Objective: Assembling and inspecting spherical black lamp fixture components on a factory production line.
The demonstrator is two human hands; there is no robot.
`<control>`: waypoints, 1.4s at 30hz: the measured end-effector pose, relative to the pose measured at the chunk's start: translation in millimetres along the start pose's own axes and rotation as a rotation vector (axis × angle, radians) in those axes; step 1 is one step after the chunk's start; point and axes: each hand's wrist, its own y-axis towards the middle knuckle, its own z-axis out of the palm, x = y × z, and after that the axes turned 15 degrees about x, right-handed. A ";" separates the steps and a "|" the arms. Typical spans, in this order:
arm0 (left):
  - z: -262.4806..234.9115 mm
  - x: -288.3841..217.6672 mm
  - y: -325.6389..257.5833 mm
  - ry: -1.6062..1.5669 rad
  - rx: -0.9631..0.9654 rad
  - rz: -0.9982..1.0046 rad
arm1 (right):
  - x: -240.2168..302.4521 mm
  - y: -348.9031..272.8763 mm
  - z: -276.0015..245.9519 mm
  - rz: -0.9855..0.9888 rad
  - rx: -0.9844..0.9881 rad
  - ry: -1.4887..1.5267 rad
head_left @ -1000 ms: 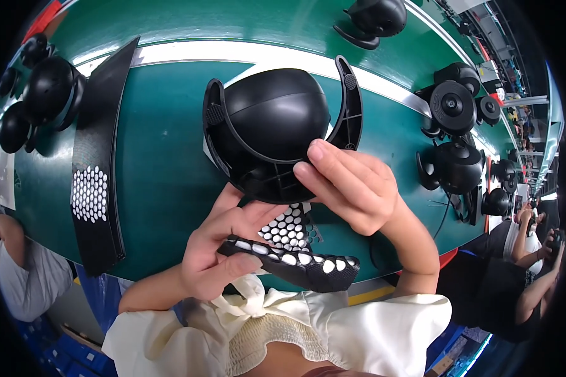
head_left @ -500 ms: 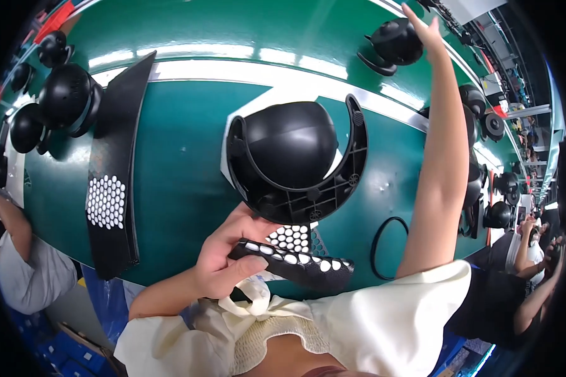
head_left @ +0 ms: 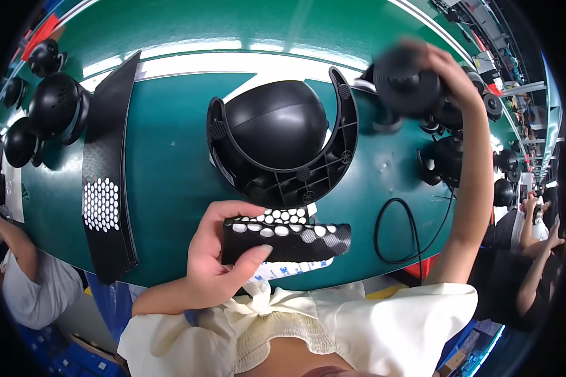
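Note:
Near the table's front edge, my left hand [head_left: 217, 242] grips a folded black sheet of round adhesive pads [head_left: 283, 242], its white dots in rows along the top. A pale printed backing hangs below it. Just beyond lies a black dome-shaped unit [head_left: 277, 129] on the table, the ribbed underside of its curved base [head_left: 286, 185] turned toward me. At the far right my right hand [head_left: 445, 70] is closed round a similar rounded black unit [head_left: 407, 85], which is blurred by motion. That hand's fingers are partly hidden behind the unit.
A long black sheet [head_left: 107, 151] with white dots at its near end lies left of the middle. Several black domed units [head_left: 56, 107] stand at the far left, and others [head_left: 446, 160] at the right. A black cable [head_left: 377, 235] loops near the right front. Co-workers sit on both sides.
My right hand has taken hold of the far-right black unit and brought it nearer to me. The pad sheet in my left hand has turned to show more of its face.

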 end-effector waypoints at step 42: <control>2.5 12.9 -3.9 0.690 -0.052 0.248 | 98.2 -72.2 235.7 -0.773 -0.269 -0.636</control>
